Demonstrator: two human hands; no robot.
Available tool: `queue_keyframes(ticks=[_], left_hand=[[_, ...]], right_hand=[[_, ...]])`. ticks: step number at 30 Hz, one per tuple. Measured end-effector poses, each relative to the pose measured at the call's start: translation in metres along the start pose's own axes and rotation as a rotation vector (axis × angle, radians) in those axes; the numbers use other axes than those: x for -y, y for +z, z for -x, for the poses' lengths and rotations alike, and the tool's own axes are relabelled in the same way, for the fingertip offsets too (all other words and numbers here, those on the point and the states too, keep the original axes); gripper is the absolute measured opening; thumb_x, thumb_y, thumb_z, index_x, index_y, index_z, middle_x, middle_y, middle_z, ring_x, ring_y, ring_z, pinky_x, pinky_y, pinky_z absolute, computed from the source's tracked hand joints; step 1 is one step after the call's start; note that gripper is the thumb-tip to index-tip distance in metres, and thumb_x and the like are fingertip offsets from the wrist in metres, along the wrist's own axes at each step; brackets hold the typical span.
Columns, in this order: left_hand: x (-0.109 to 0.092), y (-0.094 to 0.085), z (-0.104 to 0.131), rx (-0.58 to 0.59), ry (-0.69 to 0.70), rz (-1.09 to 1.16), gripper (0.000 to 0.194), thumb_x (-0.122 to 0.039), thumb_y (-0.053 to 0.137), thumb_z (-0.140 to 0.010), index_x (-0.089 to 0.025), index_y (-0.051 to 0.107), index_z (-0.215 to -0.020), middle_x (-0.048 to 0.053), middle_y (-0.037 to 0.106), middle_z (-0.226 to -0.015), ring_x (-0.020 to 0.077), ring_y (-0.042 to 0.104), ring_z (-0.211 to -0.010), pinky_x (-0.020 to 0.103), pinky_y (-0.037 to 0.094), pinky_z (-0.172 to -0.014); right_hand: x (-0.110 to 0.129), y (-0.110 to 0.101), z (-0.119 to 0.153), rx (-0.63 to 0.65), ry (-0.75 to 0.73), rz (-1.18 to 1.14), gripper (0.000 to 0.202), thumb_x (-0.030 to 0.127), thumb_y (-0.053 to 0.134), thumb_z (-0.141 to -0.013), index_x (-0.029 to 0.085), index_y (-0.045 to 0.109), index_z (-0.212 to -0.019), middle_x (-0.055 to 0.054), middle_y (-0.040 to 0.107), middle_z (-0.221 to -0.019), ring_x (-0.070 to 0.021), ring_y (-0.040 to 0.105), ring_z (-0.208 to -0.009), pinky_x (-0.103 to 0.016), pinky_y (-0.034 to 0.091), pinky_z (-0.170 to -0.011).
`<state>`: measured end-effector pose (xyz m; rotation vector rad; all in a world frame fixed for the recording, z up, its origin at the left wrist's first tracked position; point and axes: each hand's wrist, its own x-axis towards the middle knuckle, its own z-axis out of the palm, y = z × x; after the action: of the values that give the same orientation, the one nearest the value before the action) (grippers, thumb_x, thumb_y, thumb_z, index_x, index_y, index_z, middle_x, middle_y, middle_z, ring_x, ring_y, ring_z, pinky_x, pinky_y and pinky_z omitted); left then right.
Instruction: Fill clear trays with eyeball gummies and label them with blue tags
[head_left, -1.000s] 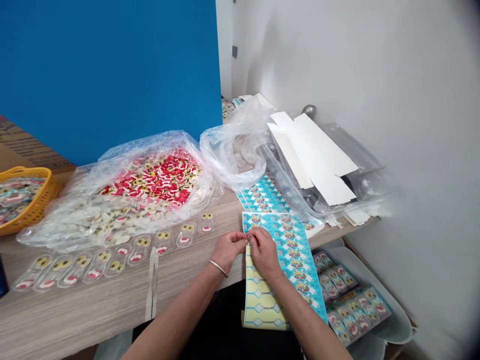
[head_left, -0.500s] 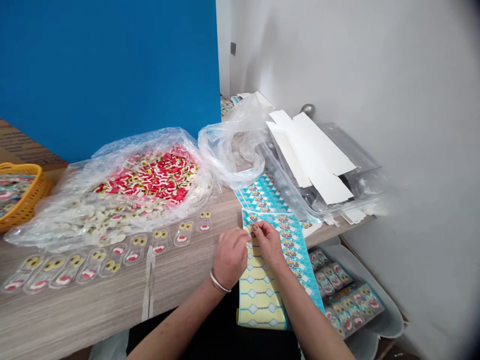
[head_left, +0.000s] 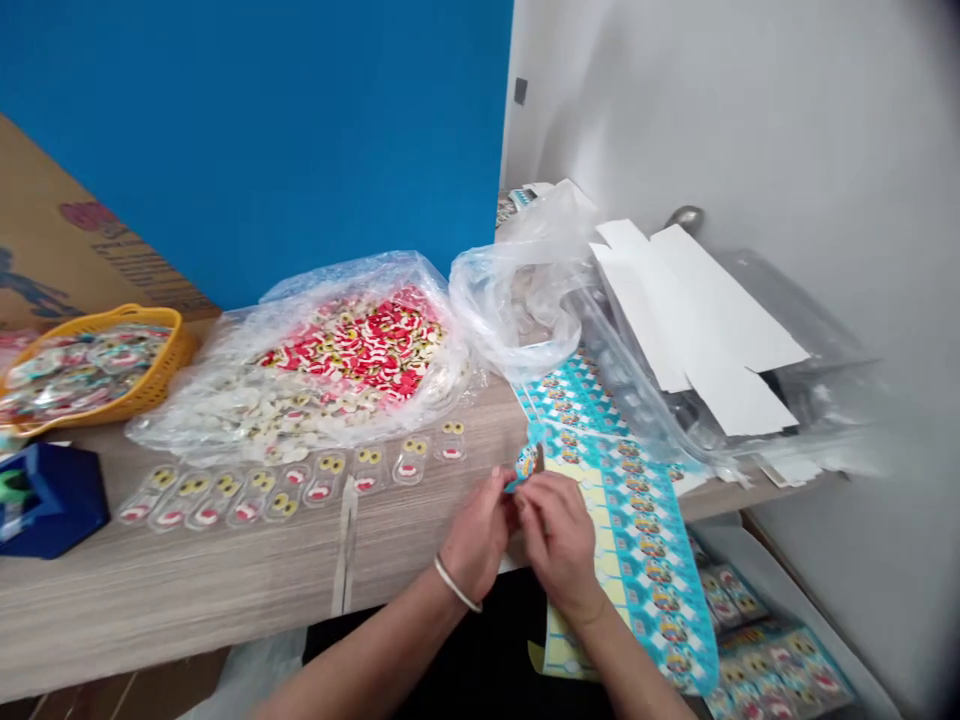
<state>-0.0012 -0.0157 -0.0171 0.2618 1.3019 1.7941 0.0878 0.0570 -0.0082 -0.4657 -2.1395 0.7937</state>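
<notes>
A blue printed sticker [head_left: 526, 461] stands up between my fingertips, bent, its lower part hidden by my fingers. My left hand [head_left: 478, 532], a white bangle at its wrist, pinches the sticker's left side. Closed on its lower edge is my right hand [head_left: 561, 540], over the sticker sheet. This blue sticker sheet [head_left: 654, 548] has rows of printed labels on the right and a bare yellow backing strip [head_left: 609, 530] on the left. To the left, a row of clear plastic packs [head_left: 247, 498] lies on the table, each with yellow-eyed and red-and-white lip-shaped pieces.
Behind the packs lies a clear bag [head_left: 360, 345] of loose pieces. A yellow basket [head_left: 161, 365] and dark blue holder [head_left: 71, 500] stand at left. White card [head_left: 712, 310] rests on a plastic tray at right. Filled packages [head_left: 787, 665] sit lower right.
The view has turned left, bringing the basket and blue holder further in. The sticker has come off the sheet, and both hands now hold it in front of the sheet's left edge.
</notes>
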Motion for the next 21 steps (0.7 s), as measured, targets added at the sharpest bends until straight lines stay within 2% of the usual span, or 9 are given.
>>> queue_keyframes(ticks=[2,5,6,8,11,15,18,21], left_hand=[[-0.011,-0.019,0.012,-0.127,-0.086,0.251,0.027,-0.043,0.069,-0.079,-0.018,0.066,-0.090,0.005,0.070,-0.092,0.0177,0.064,-0.087,0.029,0.050,-0.080],[-0.027,-0.061,0.023,-0.348,-0.140,0.378,0.025,-0.028,0.082,-0.065,-0.019,0.063,-0.078,0.001,0.069,-0.079,0.0123,0.064,-0.071,0.023,0.051,-0.069],[-0.033,-0.076,0.026,-0.428,-0.137,0.393,0.025,-0.027,0.082,-0.065,-0.019,0.061,-0.077,0.000,0.069,-0.077,0.0121,0.065,-0.069,0.024,0.052,-0.068],[-0.044,-0.104,0.033,-0.555,-0.085,0.393,0.023,-0.024,0.080,-0.067,-0.018,0.061,-0.077,0.001,0.070,-0.076,0.0135,0.067,-0.070,0.026,0.055,-0.070],[-0.057,-0.133,0.047,-0.658,0.003,0.389,0.021,-0.021,0.079,-0.068,-0.018,0.061,-0.079,0.002,0.072,-0.078,0.0148,0.069,-0.071,0.027,0.057,-0.070],[-0.062,-0.146,0.067,-0.715,0.025,0.378,0.021,-0.022,0.079,-0.066,-0.018,0.062,-0.078,0.003,0.072,-0.078,0.0152,0.069,-0.069,0.027,0.057,-0.067],[-0.059,-0.142,0.073,-0.695,0.024,0.365,0.025,-0.025,0.082,-0.064,-0.017,0.063,-0.078,0.003,0.072,-0.079,0.0151,0.069,-0.070,0.027,0.057,-0.069],[-0.052,-0.130,0.070,-0.639,0.002,0.357,0.029,-0.030,0.084,-0.063,-0.017,0.064,-0.079,0.002,0.072,-0.079,0.0151,0.068,-0.072,0.028,0.056,-0.072]], right_hand=[[0.007,0.018,0.001,0.221,-0.095,-0.004,0.025,0.013,0.053,-0.090,0.026,0.067,-0.108,-0.008,0.068,-0.106,-0.0247,0.057,-0.107,-0.045,0.047,-0.093],[0.011,0.038,-0.014,0.544,-0.173,-0.130,0.030,0.015,0.052,-0.090,0.027,0.067,-0.112,-0.006,0.067,-0.118,-0.0245,0.053,-0.120,-0.043,0.045,-0.099],[0.009,0.045,-0.023,0.588,-0.158,-0.160,0.031,0.016,0.052,-0.089,0.027,0.066,-0.114,-0.006,0.066,-0.121,-0.0239,0.053,-0.122,-0.043,0.044,-0.101],[-0.002,0.059,-0.042,0.556,-0.070,-0.121,0.034,0.019,0.054,-0.087,0.025,0.062,-0.119,-0.008,0.063,-0.126,-0.0243,0.053,-0.122,-0.045,0.042,-0.103],[-0.024,0.084,-0.069,0.502,0.026,0.070,0.040,0.025,0.065,-0.079,0.020,0.059,-0.119,-0.013,0.059,-0.129,-0.0291,0.052,-0.120,-0.049,0.040,-0.102],[-0.038,0.103,-0.078,0.576,-0.021,0.202,0.048,0.032,0.074,-0.072,0.020,0.060,-0.116,-0.014,0.059,-0.126,-0.0319,0.051,-0.117,-0.048,0.041,-0.097],[-0.034,0.096,-0.064,0.580,-0.044,0.246,0.051,0.033,0.075,-0.072,0.021,0.059,-0.118,-0.014,0.058,-0.126,-0.0331,0.051,-0.116,-0.048,0.039,-0.095],[-0.027,0.082,-0.042,0.608,-0.035,0.246,0.053,0.034,0.076,-0.072,0.023,0.058,-0.120,-0.013,0.059,-0.125,-0.0331,0.052,-0.115,-0.048,0.039,-0.093]])
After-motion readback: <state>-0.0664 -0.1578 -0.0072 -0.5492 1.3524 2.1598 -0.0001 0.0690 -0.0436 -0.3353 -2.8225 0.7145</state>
